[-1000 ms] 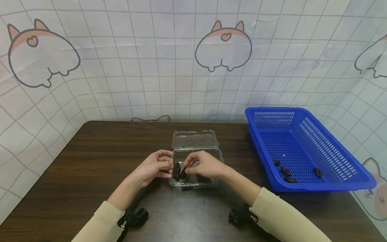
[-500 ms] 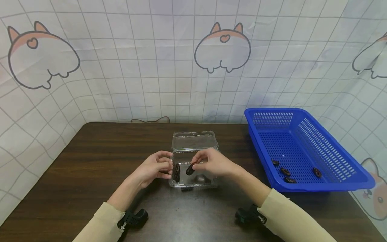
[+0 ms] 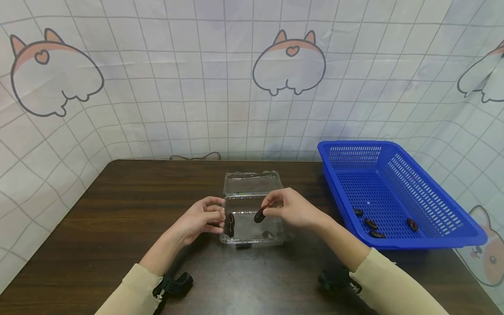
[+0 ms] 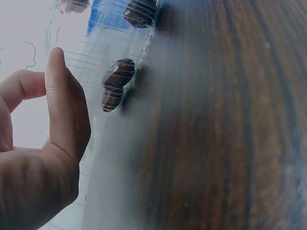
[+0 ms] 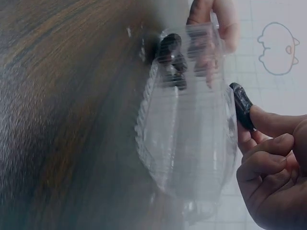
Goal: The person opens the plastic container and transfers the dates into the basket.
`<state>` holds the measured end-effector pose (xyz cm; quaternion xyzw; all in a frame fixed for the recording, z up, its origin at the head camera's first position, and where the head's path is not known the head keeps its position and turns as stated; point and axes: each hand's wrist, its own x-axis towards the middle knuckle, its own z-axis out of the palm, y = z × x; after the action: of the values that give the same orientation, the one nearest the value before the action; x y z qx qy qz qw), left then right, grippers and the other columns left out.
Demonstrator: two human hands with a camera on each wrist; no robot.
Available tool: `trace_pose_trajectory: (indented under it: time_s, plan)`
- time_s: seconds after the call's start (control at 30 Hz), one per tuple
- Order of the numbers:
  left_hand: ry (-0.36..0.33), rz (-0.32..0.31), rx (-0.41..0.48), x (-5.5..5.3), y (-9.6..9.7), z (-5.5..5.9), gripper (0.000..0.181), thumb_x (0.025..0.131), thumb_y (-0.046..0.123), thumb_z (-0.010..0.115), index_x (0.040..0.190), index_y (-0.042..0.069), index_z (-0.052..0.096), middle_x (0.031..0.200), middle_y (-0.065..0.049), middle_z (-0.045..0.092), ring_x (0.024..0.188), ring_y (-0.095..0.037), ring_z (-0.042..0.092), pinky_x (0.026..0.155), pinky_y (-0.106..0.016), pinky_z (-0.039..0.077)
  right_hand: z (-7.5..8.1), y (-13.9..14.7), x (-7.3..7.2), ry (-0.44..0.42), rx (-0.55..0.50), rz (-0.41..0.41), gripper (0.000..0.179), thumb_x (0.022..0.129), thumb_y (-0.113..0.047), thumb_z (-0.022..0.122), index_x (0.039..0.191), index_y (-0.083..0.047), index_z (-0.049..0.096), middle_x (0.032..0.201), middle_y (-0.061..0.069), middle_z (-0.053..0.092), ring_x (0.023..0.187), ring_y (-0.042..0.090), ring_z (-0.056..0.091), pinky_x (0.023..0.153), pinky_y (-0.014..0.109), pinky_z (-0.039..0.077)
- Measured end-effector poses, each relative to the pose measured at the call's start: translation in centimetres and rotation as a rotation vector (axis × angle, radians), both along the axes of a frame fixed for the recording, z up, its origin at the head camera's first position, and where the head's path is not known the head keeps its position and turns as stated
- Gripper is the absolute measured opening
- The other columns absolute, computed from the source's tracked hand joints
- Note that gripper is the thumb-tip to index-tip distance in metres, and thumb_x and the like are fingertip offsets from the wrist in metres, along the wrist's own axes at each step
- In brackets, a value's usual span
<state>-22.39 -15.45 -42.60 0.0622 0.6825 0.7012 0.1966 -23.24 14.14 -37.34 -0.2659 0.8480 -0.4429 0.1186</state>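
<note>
wood table [image 3: 236, 284], clear box [image 3: 248, 227]: right hand [image 3: 296, 208] pinched dark piece [image 3: 259, 215] above it; left hand [image 3: 201, 219], fingers apart, touched box wall.

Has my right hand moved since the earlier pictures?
Yes. In the head view, the right hand has moved rightward and slightly up across the clear box, closer to the blue basket.

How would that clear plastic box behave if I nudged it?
The clear plastic clamshell probably moves easily, with only a few date-like pieces inside. Its thin-looking walls might flex. Its low shape suggests sliding, not tipping.
</note>
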Motion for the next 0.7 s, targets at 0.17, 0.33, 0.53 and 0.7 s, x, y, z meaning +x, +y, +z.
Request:
trace_pose_trajectory:
  time_s: [0.17, 0.33, 0.53, 0.7]
  plan:
    - [0.006, -0.004, 0.006, 0.0, 0.0, -0.1, 0.050, 0.097, -0.003, 0.058, 0.143, -0.007, 0.037, 0.093, -0.006, 0.061, 0.078, -0.019, 0.063, 0.069, -0.031, 0.061, 0.8, 1.1, 0.2, -0.012, -0.001, -0.043, 0.008, 0.096, -0.012, 0.072, 0.103, -0.009, 0.073, 0.097, 0.002, 0.070, 0.089, 0.020, 0.063, 0.075, 0.037, 0.048]
    - [0.010, -0.007, 0.009, 0.0, 0.0, -0.1, 0.050, 0.097, -0.003, 0.057, 0.143, -0.007, 0.037, 0.092, -0.005, 0.061, 0.078, -0.018, 0.063, 0.069, -0.031, 0.061, 1.7, 2.2, 0.2, -0.007, -0.002, -0.076, 0.009, 0.097, -0.013, 0.072, 0.105, -0.009, 0.073, 0.100, 0.003, 0.071, 0.094, 0.023, 0.065, 0.079, 0.038, 0.049]
    - [0.010, -0.007, 0.009, 0.0, 0.0, 0.0, 0.050, 0.097, -0.003, 0.057, 0.142, -0.007, 0.037, 0.092, -0.005, 0.061, 0.078, -0.018, 0.063, 0.069, -0.032, 0.061, 2.5, 3.4, 0.3, -0.008, -0.026, -0.100, 0.012, 0.097, -0.016, 0.073, 0.106, -0.009, 0.073, 0.099, 0.005, 0.072, 0.082, 0.022, 0.060, 0.069, 0.035, 0.042]
    - [0.009, -0.009, 0.010, 0.0, 0.0, 0.0, 0.050, 0.097, -0.003, 0.057, 0.142, -0.007, 0.037, 0.092, -0.005, 0.061, 0.078, -0.018, 0.062, 0.069, -0.031, 0.061, 3.1, 4.3, 0.4, -0.054, -0.069, -0.124, 0.016, 0.096, -0.019, 0.074, 0.108, -0.008, 0.072, 0.101, 0.010, 0.072, 0.060, 0.016, 0.045, 0.054, 0.028, 0.035]
